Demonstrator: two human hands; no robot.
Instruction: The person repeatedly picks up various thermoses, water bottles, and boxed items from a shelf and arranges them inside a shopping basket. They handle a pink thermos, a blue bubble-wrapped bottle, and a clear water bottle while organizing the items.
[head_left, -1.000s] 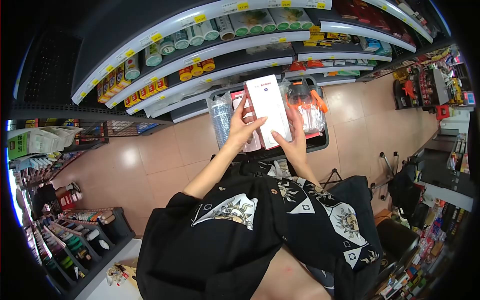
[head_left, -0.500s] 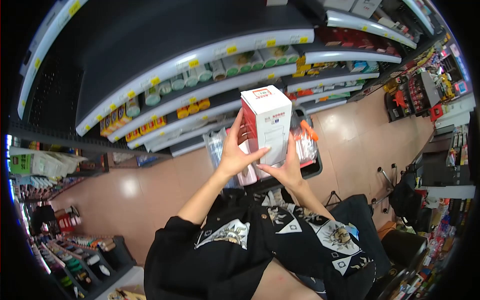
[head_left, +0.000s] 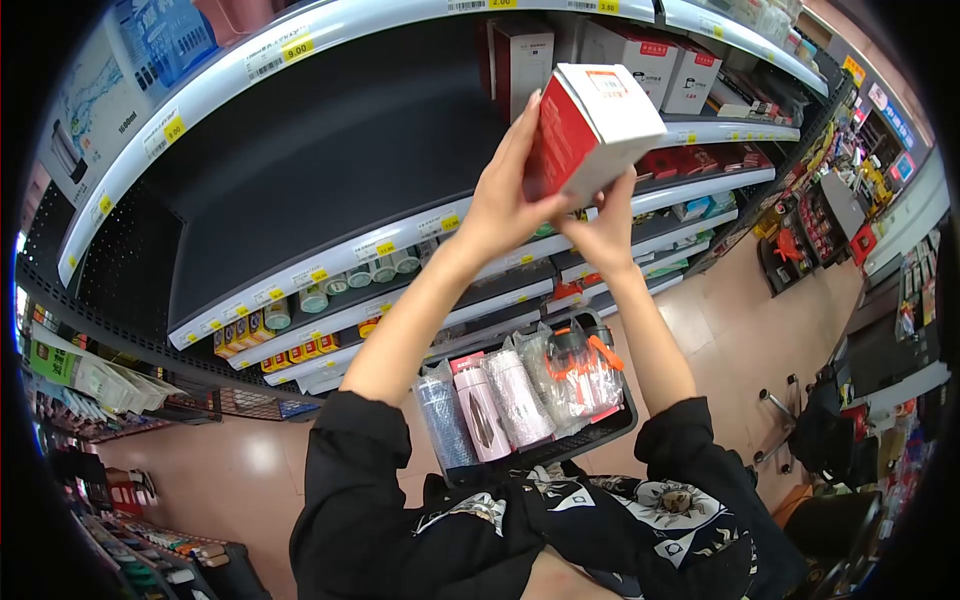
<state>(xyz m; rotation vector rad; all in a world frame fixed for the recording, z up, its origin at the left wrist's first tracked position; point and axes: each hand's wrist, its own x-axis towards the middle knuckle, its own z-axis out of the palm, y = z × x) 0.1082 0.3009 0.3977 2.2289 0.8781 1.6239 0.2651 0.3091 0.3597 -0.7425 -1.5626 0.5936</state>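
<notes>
One red-and-white carton (head_left: 592, 125) is held between your left hand (head_left: 508, 208), fingers along its red side, and your right hand (head_left: 605, 236), gripping its lower end.

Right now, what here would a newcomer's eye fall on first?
Probably the red-and-white box, held up in both hands before the shelves. Below, a black basket holds a row of bottles, with a bright orange piece toward its right side.

Shelf (head_left: 330, 165) room left of boxes (head_left: 618, 45)
</notes>
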